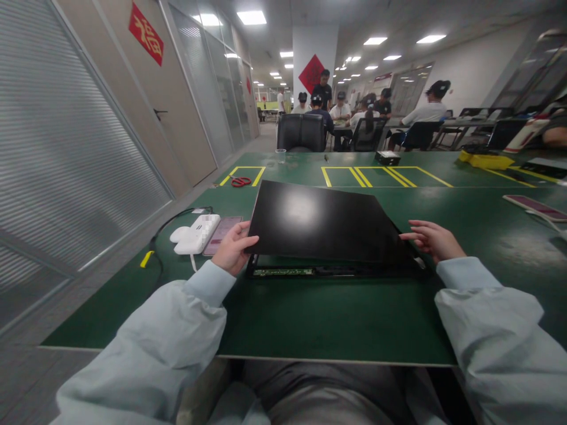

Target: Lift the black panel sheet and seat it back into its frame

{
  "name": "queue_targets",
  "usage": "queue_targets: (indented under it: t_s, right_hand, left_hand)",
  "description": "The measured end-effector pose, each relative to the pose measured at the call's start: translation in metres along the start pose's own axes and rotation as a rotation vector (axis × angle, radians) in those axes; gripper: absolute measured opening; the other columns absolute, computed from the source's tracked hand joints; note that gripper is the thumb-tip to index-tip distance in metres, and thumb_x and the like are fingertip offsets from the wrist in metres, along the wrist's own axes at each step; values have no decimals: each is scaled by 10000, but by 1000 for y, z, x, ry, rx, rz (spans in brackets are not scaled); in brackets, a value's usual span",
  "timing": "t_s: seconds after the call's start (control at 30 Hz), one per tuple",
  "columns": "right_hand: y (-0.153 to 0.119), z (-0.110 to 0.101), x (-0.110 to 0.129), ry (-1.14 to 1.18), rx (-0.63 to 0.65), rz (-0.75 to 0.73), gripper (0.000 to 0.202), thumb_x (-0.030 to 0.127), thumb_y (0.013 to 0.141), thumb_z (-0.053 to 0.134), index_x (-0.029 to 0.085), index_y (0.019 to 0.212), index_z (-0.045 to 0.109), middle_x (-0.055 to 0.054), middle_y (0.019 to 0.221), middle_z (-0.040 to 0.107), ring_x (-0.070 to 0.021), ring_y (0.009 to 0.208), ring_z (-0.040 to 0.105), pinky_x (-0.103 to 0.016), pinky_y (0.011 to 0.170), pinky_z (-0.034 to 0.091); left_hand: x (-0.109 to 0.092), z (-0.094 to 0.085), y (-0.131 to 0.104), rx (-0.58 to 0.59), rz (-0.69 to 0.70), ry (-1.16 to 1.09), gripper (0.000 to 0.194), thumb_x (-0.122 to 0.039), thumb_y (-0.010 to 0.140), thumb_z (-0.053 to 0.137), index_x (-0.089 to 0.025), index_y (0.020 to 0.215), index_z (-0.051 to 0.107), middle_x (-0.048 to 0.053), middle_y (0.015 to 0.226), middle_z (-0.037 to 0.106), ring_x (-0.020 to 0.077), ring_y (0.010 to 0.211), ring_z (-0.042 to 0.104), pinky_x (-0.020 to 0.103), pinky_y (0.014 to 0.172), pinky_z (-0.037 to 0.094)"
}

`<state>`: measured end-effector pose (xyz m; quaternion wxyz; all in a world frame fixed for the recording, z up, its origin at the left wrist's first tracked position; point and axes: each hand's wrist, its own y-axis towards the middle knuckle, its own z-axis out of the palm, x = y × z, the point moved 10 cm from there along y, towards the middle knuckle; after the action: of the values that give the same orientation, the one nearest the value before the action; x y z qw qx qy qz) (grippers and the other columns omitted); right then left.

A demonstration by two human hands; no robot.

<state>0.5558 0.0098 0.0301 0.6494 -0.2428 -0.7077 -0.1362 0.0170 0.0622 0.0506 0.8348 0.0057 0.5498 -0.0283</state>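
Observation:
A flat black screen panel lies tilted over a dark frame, whose near edge shows a strip of green circuit board at its left part. My left hand grips the panel's left edge, thumb on top and fingers around the side. At the right edge is my right hand, its fingers spread and pointing left, with fingertips touching or very near the panel's corner. Nothing is gripped in that hand. The panel hides most of the frame beneath it.
Left of the panel on the green table lie a phone, a white device and a black cable. Red scissors, a clear cup and a small black box stand farther back. Another phone lies right. Several people sit beyond.

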Motion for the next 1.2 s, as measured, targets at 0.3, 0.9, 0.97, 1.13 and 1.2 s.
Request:
queue_targets:
  t_s: [0.3, 0.9, 0.97, 1.13, 1.2]
  right_hand:
    - [-4, 0, -6, -10, -4, 0, 210, 245, 745, 738, 224, 937, 655, -123, 717, 765, -136, 467, 511, -211, 389, 298]
    - [3, -8, -5, -140, -10, -155, 220, 286, 714, 780, 216, 914, 724, -89, 794, 781, -122, 505, 533, -232, 426, 401]
    - [2, -8, -3, -272, -34, -204, 241, 309, 713, 798, 224, 933, 750, -59, 774, 769, -141, 547, 565, -252, 477, 454]
    - [-11, -3, 4, -508, -132, -303, 252, 384, 732, 786, 265, 954, 779, -18, 720, 733, -209, 656, 669, -291, 531, 511]
    - [-15, 1, 8, -541, -131, -341, 261, 414, 766, 758, 267, 980, 783, -29, 774, 759, -220, 699, 697, -302, 559, 529]
  left_hand:
    - [6, 1, -2, -21, -51, 12, 504, -52, 448, 872, -185, 863, 618, -11, 742, 780, 149, 654, 725, 229, 602, 590]
    - [24, -3, 3, -11, -106, 66, 483, -36, 522, 894, -187, 902, 636, -2, 802, 779, 174, 734, 746, 266, 660, 603]
    - [25, -4, 4, -4, -106, 73, 498, -37, 533, 906, -187, 923, 634, 5, 816, 777, 187, 756, 752, 279, 679, 607]
    - [27, -6, 5, -11, -116, 78, 493, -32, 551, 908, -182, 935, 637, 15, 836, 780, 185, 759, 753, 273, 673, 603]
    - [27, -5, 4, -12, -119, 78, 476, -23, 562, 900, -183, 924, 635, 9, 833, 781, 169, 749, 750, 259, 672, 601]
